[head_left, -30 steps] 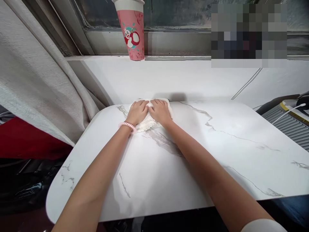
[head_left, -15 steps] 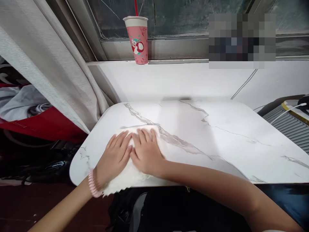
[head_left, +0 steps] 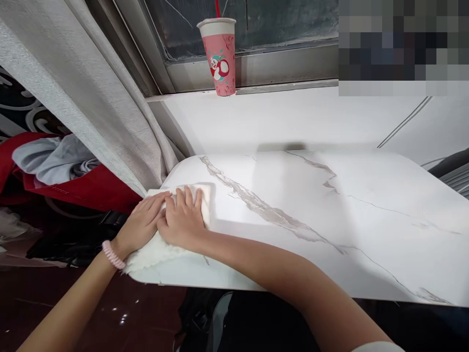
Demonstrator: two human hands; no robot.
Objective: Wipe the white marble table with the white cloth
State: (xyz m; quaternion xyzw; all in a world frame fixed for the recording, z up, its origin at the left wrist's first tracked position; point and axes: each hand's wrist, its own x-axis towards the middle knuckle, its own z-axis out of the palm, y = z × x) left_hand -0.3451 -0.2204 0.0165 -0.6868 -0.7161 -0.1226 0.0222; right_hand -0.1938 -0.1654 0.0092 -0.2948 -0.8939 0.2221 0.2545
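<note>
left hand [head_left: 141, 226] | right hand [head_left: 183, 220] | fingers spread flat on cloth [head_left: 207, 195] | table [head_left: 311, 215] corner, seemingly

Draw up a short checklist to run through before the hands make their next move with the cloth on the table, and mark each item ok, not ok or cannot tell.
1. Both hands on the cloth: ok; left hand and right hand lie flat on it, side by side.
2. Cloth fully on the table: not ok; its near-left edge hangs over the rim.
3. Table surface free of objects: ok.
4. Cup out of the way: ok; upright on the sill.
5. Curtain apart from the cloth: cannot tell.
6. Cloth damp or dry: cannot tell.
</note>
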